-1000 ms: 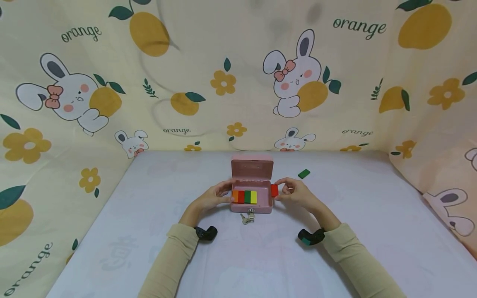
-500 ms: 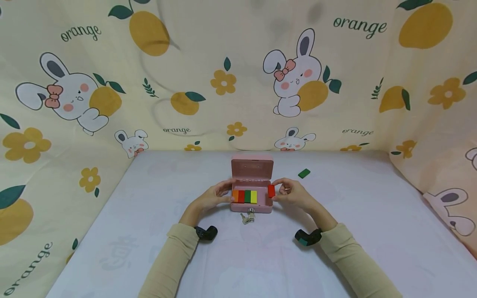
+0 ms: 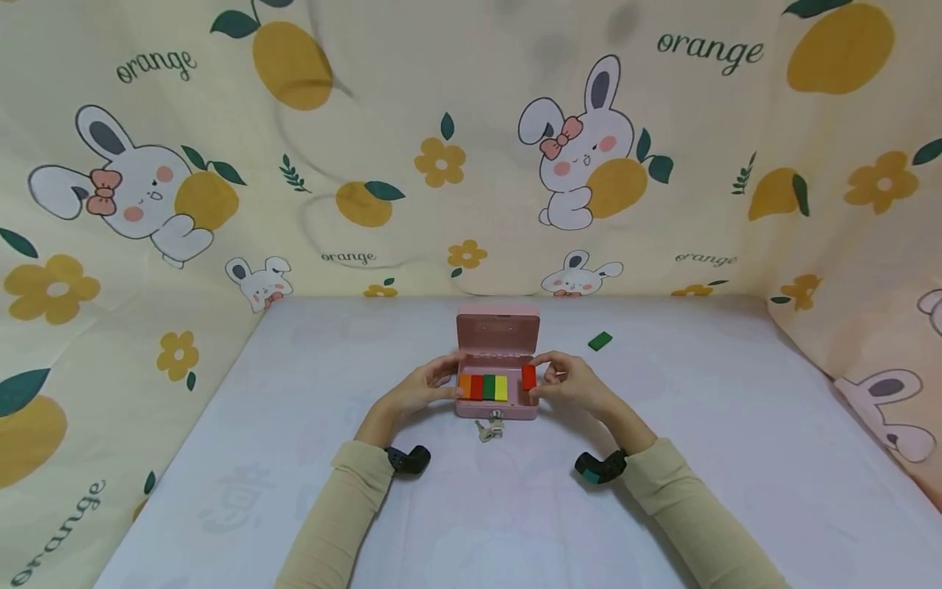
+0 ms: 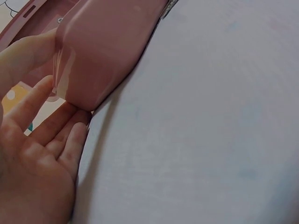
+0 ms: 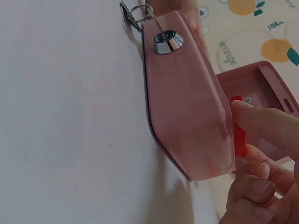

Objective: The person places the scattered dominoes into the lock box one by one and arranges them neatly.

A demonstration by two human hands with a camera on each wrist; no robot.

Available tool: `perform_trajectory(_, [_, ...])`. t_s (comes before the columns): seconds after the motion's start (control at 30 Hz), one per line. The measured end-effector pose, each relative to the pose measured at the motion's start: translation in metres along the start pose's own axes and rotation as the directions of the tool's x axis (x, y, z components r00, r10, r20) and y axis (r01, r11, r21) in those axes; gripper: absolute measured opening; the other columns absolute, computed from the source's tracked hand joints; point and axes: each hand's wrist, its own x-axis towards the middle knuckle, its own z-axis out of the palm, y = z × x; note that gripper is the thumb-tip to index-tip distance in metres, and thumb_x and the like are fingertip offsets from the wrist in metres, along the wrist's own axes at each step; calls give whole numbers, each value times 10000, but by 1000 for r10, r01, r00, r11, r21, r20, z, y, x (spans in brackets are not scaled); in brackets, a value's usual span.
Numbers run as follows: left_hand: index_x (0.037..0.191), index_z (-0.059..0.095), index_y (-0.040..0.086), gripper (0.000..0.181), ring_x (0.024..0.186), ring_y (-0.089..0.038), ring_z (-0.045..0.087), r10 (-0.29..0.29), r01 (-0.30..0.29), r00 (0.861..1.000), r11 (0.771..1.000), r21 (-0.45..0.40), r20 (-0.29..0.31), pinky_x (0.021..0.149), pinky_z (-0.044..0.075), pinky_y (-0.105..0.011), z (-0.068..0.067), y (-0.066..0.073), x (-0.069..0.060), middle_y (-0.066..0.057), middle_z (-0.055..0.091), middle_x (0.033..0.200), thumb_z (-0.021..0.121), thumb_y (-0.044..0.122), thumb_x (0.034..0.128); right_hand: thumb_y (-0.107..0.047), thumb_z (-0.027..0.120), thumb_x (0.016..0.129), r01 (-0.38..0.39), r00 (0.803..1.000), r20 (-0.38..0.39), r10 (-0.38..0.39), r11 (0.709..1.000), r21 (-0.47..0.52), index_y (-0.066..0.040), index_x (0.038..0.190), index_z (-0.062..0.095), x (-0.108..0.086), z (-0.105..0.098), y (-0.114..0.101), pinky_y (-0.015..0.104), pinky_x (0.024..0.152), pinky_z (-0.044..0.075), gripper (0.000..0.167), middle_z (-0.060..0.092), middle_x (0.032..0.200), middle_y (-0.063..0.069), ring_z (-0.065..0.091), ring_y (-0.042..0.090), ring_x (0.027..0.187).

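A pink cash box stands on the table with its lid raised at the back. Along its left part lie an orange block, a red one, a green one and a yellow one, side by side. At the left end my left hand holds the box, its thumb over the rim and fingers against the wall. Over the right part of the box, my right hand pinches another red block upright between thumb and forefinger.
A green block lies on the white tabletop behind my right hand. Keys hang from the lock on the box's front. A printed curtain rises behind and along both sides.
My right hand has moved left with the red block, from beyond the box's right wall to above its inside. The left hand and the row of blocks have stayed put.
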Motion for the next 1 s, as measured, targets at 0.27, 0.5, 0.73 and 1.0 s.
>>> perform_trajectory(0.27, [1484,366,222,648,1514,-302,211,-26,26,1000,1000,-13,-10,1251,181,-520,-2,-3,-1,-17,220,1633,656,150,909,-100,776,788,-5,1000,-7,5,1000,0,-15,1204,591,6,5,2,199,565,340,463,422,699,-13,427,128,673])
perform_trajectory(0.5, [1482,371,231,651,1514,-300,212,-29,29,999,1000,2,-19,1250,181,-523,-3,-4,-1,-17,229,1630,665,165,904,-101,760,804,-23,1000,12,23,1000,-12,-24,1209,585,7,11,0,202,550,324,448,415,706,-1,420,142,682])
perform_trajectory(0.73, [1490,357,189,648,1518,-296,199,12,-12,1000,1000,0,1,1252,182,-516,-3,-4,0,-37,229,1629,643,125,912,-93,749,816,-24,1000,9,24,1000,-21,-4,1211,582,7,12,-4,224,570,312,439,386,734,20,404,174,734])
perform_trajectory(1.0, [1495,346,188,655,1510,-331,207,1,0,1000,1000,-16,11,1248,178,-529,-2,-2,1,-61,203,1635,639,125,912,-81,755,804,-43,999,11,43,999,-18,11,1197,589,8,14,-6,212,574,308,437,381,745,14,402,160,747])
